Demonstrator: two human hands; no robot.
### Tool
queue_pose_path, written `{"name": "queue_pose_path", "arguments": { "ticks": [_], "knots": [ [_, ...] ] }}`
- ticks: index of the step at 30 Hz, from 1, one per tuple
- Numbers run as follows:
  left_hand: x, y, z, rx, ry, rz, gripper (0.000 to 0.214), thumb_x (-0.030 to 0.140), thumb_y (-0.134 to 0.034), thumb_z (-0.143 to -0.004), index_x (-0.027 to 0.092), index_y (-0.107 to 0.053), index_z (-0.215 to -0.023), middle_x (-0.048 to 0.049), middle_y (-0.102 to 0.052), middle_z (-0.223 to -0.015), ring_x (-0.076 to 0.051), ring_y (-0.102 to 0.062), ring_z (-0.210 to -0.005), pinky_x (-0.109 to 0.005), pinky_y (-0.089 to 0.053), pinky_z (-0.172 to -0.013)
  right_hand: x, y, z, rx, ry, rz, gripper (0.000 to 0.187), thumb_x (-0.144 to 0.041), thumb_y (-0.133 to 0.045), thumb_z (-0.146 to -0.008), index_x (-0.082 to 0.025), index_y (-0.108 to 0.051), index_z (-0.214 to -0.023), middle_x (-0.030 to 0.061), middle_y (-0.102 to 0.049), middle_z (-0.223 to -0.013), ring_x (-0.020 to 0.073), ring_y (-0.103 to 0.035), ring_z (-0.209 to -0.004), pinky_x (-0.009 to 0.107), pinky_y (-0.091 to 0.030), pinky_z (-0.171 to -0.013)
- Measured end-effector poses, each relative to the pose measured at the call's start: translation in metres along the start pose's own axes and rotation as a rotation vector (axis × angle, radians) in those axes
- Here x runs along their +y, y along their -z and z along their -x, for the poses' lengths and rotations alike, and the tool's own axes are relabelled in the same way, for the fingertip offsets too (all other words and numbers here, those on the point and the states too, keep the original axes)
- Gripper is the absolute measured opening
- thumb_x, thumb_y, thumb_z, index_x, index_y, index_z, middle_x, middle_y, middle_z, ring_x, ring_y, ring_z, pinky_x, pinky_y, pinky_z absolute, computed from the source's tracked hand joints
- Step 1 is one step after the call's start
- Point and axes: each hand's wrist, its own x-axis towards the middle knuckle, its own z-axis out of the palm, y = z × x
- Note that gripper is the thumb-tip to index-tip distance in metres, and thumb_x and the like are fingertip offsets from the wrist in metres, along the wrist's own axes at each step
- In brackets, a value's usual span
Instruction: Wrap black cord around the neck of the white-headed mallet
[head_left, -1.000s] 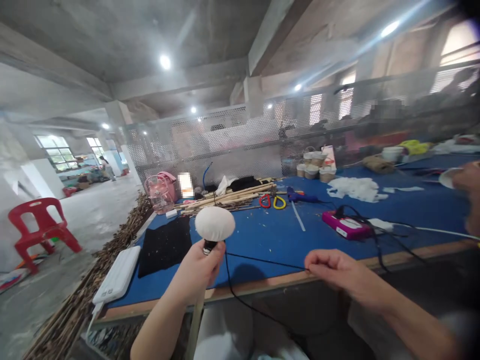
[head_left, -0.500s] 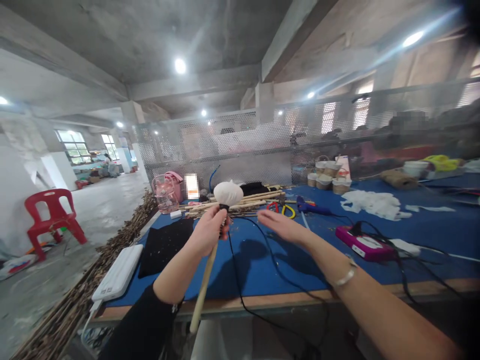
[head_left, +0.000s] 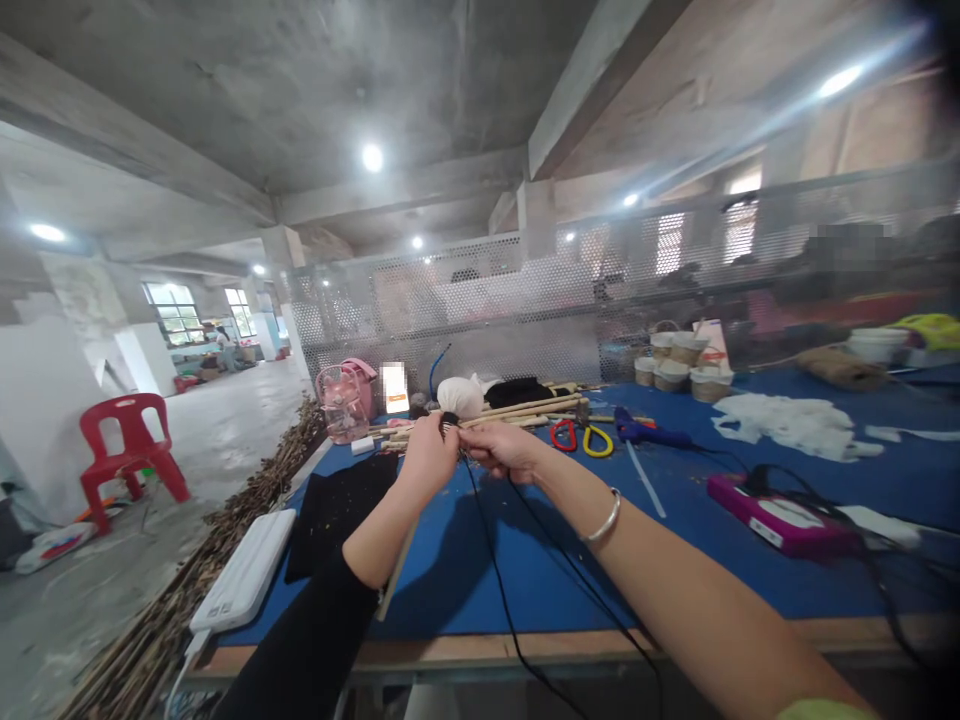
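My left hand (head_left: 432, 458) is closed around a wooden stick (head_left: 396, 578) just below the white cloth-covered ball (head_left: 459, 398) on its upper end. Black cord is wrapped about the neck under the ball. Beside it, my right hand (head_left: 504, 450) pinches the black cord (head_left: 491, 550) close to the neck, its fingers nearly touching the left ones. Loose lengths of cord hang from there over the table's front edge. The stick leans, its lower end toward me. My fingers hide part of the wrapping.
On the blue tabletop (head_left: 442, 600) lie a black cloth (head_left: 334, 510), a white power bank (head_left: 244, 570), red-and-yellow-handled scissors (head_left: 598, 441), a blue glue gun (head_left: 651, 430), a purple box (head_left: 780, 515) and white cloth strips (head_left: 787, 425). Wooden sticks lie behind my hands; dry stalks (head_left: 202, 560) line the left side.
My right hand has come in from the right, from spread fingers to a pinch on the cord at the neck. The ball sits slightly lower in view.
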Motion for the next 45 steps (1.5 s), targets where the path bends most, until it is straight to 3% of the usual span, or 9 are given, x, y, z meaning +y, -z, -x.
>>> {"name": "queue_pose_path", "arguments": {
  "ticks": [4,9,15,23,30,34,39,42,45],
  "knots": [
    [-0.002,-0.011,-0.002,0.002,0.202,0.462,0.011,0.025,-0.054,-0.074,0.014,-0.056,-0.073,-0.0040,-0.055,-0.066,-0.015,-0.050,-0.062,-0.028,-0.039,-0.062,-0.001,0.007,-0.002,0.021,0.029,-0.319,0.016,-0.026,-0.051,-0.083,-0.016,-0.045,-0.072,-0.0092,-0.032,-0.045,0.0030,-0.026,-0.035,0.011,-0.023,-0.033],
    [-0.008,-0.023,0.011,-0.131,0.387,0.793,0.015,0.027,-0.059,-0.069,0.016,-0.050,-0.065,0.0044,-0.043,-0.050,-0.007,-0.038,-0.042,-0.020,-0.031,-0.041,0.005,0.011,0.005,0.034,-0.079,-0.441,0.028,-0.032,-0.043,-0.086,-0.018,-0.038,-0.063,-0.0107,-0.021,-0.041,0.0037,-0.011,-0.032,0.013,-0.007,-0.028],
    [-0.009,-0.020,0.025,-0.157,0.464,1.139,0.020,0.023,-0.069,-0.061,0.012,-0.053,-0.065,0.0041,-0.045,-0.052,-0.004,-0.040,-0.042,-0.015,-0.031,-0.039,0.020,-0.008,0.008,0.388,0.204,-0.177,0.040,-0.038,-0.064,-0.067,-0.020,-0.030,-0.054,-0.0116,-0.020,-0.036,0.0031,-0.011,-0.032,0.018,-0.005,-0.032],
    [-0.005,-0.012,0.024,-0.126,0.584,1.440,0.015,0.015,-0.067,-0.067,0.012,-0.054,-0.071,0.0033,-0.050,-0.056,-0.003,-0.048,-0.045,-0.012,-0.044,-0.045,0.029,-0.009,-0.004,0.474,0.422,-0.043,0.042,-0.028,-0.065,-0.061,-0.021,-0.027,-0.045,-0.0093,-0.026,-0.034,0.0049,-0.021,-0.035,0.023,-0.014,-0.038],
    [-0.004,-0.012,0.032,-0.350,0.728,1.494,0.016,0.025,-0.053,-0.082,0.010,-0.056,-0.081,-0.0030,-0.056,-0.071,-0.005,-0.053,-0.051,-0.016,-0.050,-0.048,0.032,0.003,-0.001,0.410,0.446,0.037,0.044,-0.039,-0.068,-0.060,-0.020,-0.029,-0.048,-0.0094,-0.029,-0.037,0.0042,-0.022,-0.036,0.021,-0.015,-0.037],
    [-0.011,-0.012,0.034,-0.580,0.803,1.523,0.026,0.036,-0.049,-0.084,0.011,-0.054,-0.079,0.0001,-0.050,-0.065,-0.002,-0.041,-0.040,-0.012,-0.035,-0.032,0.036,0.013,0.001,0.346,0.458,0.157,0.045,-0.046,-0.067,-0.060,-0.018,-0.035,-0.047,-0.0085,-0.033,-0.041,0.0036,-0.025,-0.039,0.020,-0.016,-0.039],
    [-0.010,-0.015,0.035,-0.665,0.813,1.622,0.026,0.035,-0.045,-0.086,0.011,-0.053,-0.081,0.0009,-0.048,-0.062,0.001,-0.033,-0.036,-0.008,-0.026,-0.031,0.039,0.010,-0.001,0.224,0.313,-0.058,0.047,-0.045,-0.068,-0.059,-0.019,-0.030,-0.051,-0.0068,-0.042,-0.044,0.0039,-0.027,-0.036,0.020,-0.011,-0.036],
    [-0.002,-0.022,0.040,-0.577,0.789,1.465,0.032,0.042,-0.045,-0.084,0.011,-0.053,-0.084,-0.0007,-0.050,-0.064,-0.002,-0.040,-0.038,-0.011,-0.032,-0.033,0.039,0.006,-0.001,0.241,0.335,-0.129,0.049,-0.039,-0.070,-0.058,-0.020,-0.026,-0.051,-0.0078,-0.038,-0.043,0.0040,-0.026,-0.036,0.021,-0.011,-0.037],
    [0.002,-0.031,0.046,-0.231,0.632,1.101,0.037,0.049,-0.052,-0.077,0.014,-0.050,-0.091,-0.0022,-0.054,-0.071,-0.007,-0.050,-0.043,-0.016,-0.037,-0.034,0.040,0.001,-0.002,0.330,0.426,-0.021,0.047,-0.036,-0.069,-0.060,-0.020,-0.026,-0.047,-0.0091,-0.029,-0.040,0.0045,-0.023,-0.039,0.021,-0.015,-0.039]
  ]
}}
